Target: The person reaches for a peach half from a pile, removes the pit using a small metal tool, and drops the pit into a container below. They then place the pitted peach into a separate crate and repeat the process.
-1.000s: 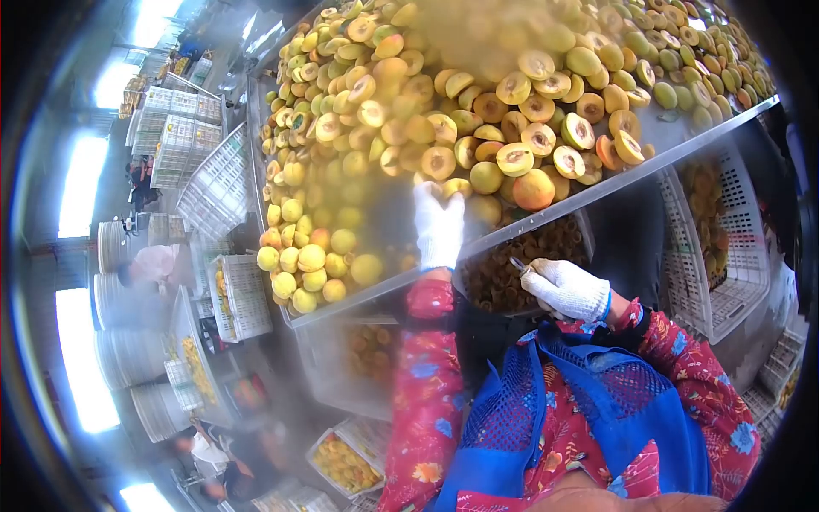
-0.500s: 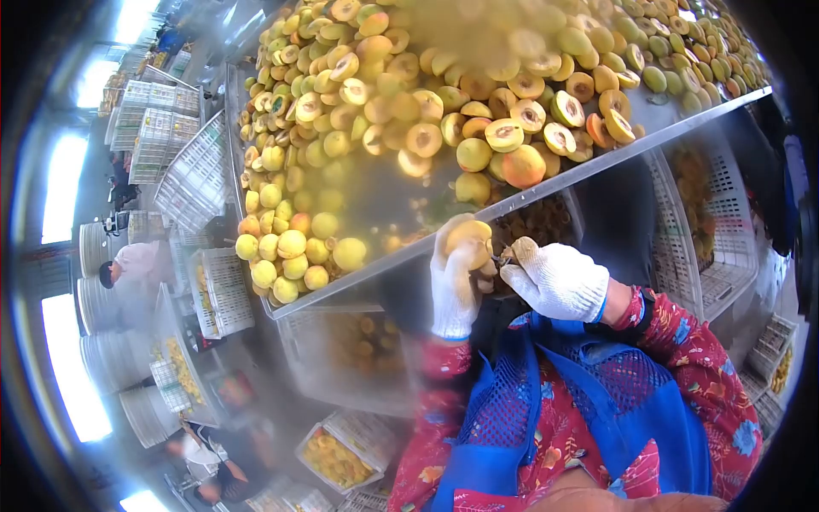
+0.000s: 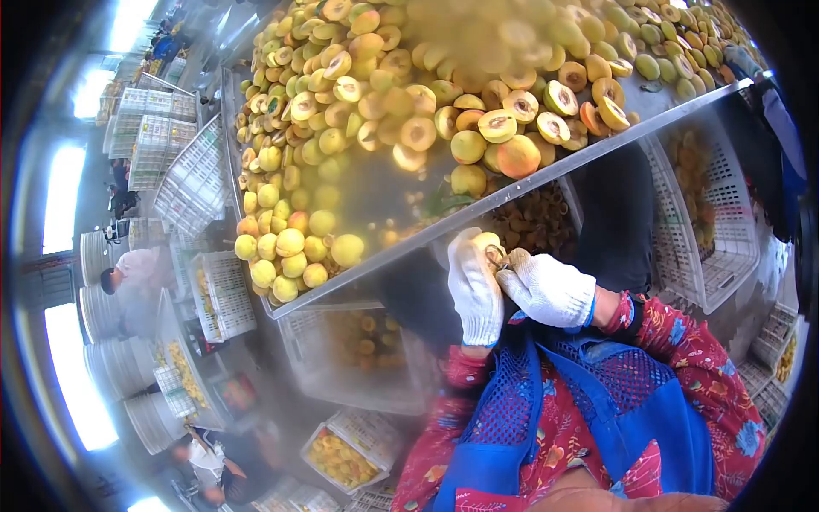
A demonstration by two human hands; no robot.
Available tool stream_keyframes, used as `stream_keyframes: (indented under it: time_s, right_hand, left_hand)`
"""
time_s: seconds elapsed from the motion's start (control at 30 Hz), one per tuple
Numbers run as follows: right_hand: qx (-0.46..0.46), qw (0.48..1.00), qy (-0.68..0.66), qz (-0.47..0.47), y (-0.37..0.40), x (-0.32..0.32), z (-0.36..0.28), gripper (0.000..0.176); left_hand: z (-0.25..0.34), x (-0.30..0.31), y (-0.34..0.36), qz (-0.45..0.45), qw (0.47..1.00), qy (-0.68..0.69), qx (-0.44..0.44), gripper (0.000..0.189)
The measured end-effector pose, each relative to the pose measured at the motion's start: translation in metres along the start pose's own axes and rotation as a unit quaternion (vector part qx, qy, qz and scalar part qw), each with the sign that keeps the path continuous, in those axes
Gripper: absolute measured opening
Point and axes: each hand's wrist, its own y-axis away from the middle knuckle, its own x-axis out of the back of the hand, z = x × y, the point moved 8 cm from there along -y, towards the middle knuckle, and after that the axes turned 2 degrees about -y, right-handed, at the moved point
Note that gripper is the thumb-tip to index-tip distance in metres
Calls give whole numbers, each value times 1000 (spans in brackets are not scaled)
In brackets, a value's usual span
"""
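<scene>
My left hand [image 3: 475, 294], in a white knitted glove, is closed around a yellow peach half [image 3: 486, 240], its cut side turned toward my right hand. My right hand [image 3: 550, 290], gloved the same way, pinches a small thin dark tool [image 3: 496, 257] against the cut face; fingers hide most of it. Both hands meet just below the edge of a metal table [image 3: 546, 171]. Halved peaches [image 3: 497, 126] cover much of that table, with whole-looking ones [image 3: 292, 242] gathered at its left corner. Beneath my hands a crate holds brown pits and scraps [image 3: 533, 220].
White plastic crates stand under the table, one at right [image 3: 725, 230] and one at left [image 3: 299, 358]. Another crate of peaches [image 3: 341, 456] sits on the floor. Crate stacks [image 3: 158, 141] and other people [image 3: 141, 269] are at left. A co-worker's sleeve [image 3: 783, 132] shows at far right.
My left hand has turned inward and moved slightly right and down with the peach half. My right hand has shifted a little left and down, and the hands are closer together.
</scene>
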Motion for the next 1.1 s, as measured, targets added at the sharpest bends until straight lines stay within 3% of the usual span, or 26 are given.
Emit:
stream_keyframes:
  time_s: [0.03, 0.1, 0.13, 0.2, 0.27, 0.37, 0.47, 0.57, 0.7, 0.77, 0.83, 0.9, 0.93, 0.97, 1.0, 1.07, 1.1]
  right_hand:
    - [-8, 999, -29, -10, 0, -1, 2, 37]
    - [-187, 938, -262, -129, 9, -5, 8, 39]
    - [-270, 869, -370, -186, 17, -10, 7, 40]
    - [-297, 762, -532, -220, 23, -16, 10, 38]
    - [-324, 602, -672, -285, 30, -28, 11, 38]
    - [-320, 615, -669, -268, 32, -27, 15, 38]
    - [-320, 624, -665, -257, 35, -35, 29, 40]
    - [-303, 371, -798, -366, 41, -46, 19, 43]
    - [-263, 311, -842, -352, 44, -50, 24, 44]
    - [-221, 314, -855, -348, 39, -47, 15, 43]
    - [-154, 291, -879, -346, 33, -31, -9, 40]
    - [-180, 344, -862, -326, 28, -26, -5, 38]
    - [-189, 372, -852, -315, 22, -23, 0, 38]
    - [-231, 463, -795, -316, 20, -28, 17, 37]
    - [-270, 549, -726, -313, 20, -31, 36, 38]
    - [-307, 809, -459, -205, 12, -20, 60, 39]
    - [-304, 822, -434, -210, 10, -24, 69, 40]
  left_hand:
    - [3, -1, 1, 9, 999, -28, -14, 49]
    - [4, -4, 4, 12, 998, -57, -40, 45]
    - [3, -6, 4, 8, 997, -57, -52, 42]
    - [6, -9, 2, -5, 994, -63, -88, 39]
    - [12, -11, 2, -25, 988, -74, -133, 36]
    - [14, -13, 1, -56, 972, -125, -190, 39]
    - [-10, -16, -1, -97, 985, -124, -73, 46]
    - [-8, -20, 1, -130, 990, -1, -48, 52]
    - [-11, -22, 3, -118, 991, 30, -49, 50]
    - [-9, -17, 0, -93, 994, 20, -61, 41]
    - [5, 17, -1, 39, 933, -270, -235, 46]
    - [-25, 84, 6, 120, 978, -166, -50, 43]
    - [-21, 111, 9, 152, 959, -239, -16, 42]
    - [-18, 138, 12, 179, 934, -308, 23, 41]
    - [-1, 155, 12, 196, 848, -492, 5, 42]
    - [36, 154, 8, 240, 666, -706, -27, 42]
    - [50, 145, -6, 222, 716, -661, -24, 41]
